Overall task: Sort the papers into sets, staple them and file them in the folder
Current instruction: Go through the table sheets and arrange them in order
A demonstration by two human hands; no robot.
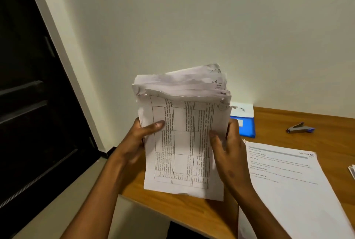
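Left hand (143,139) clamped on the left edge of a thick stack of papers (182,133), thumb across the front sheet; right hand (223,142) gripping the right edge, thumb in front and fingers curled behind. Stack held upright and clear of the desk (192,217), above its near left corner, top sheets fanned, curled and uneven, with handwritten marks at the upper right corners. Beyond the right hand, toward the far edge of the desk against the wall, a blue folder (246,128) with a white sheet resting on it. Further right along that far edge, a stapler (299,128), well apart from the hands. At the near right side, a printed sheet (288,181) lying flat, and a sliver of more paper at the right edge, too small to identify. Likely trouble: a loose grip on so ragged a bundle, letting sheets slide out over the desk's left edge to the floor; sets mixed up if the corner marks are misread; torn, bent corners catching during separation.
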